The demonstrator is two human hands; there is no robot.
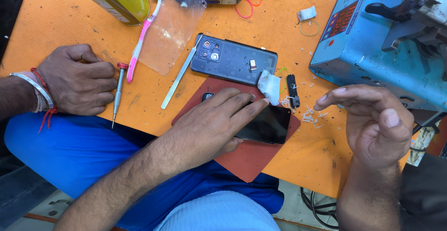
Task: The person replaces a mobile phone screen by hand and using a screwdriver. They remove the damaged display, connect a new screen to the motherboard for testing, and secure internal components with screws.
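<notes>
Left hand [209, 124] pressing flat, fingers spread, on dark phone [265, 125] lying on red mat [251, 159] at near edge of orange surface [60, 21]. Right hand [377, 124] hovering half-curled, gripping nothing. Another person's fist [79, 79] resting beside screwdriver [118, 93].

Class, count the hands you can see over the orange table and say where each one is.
3. The left hand presses on the dark phone screen; the right hand is raised near the blue machine; another person's fist rests beside the screwdriver.
</notes>
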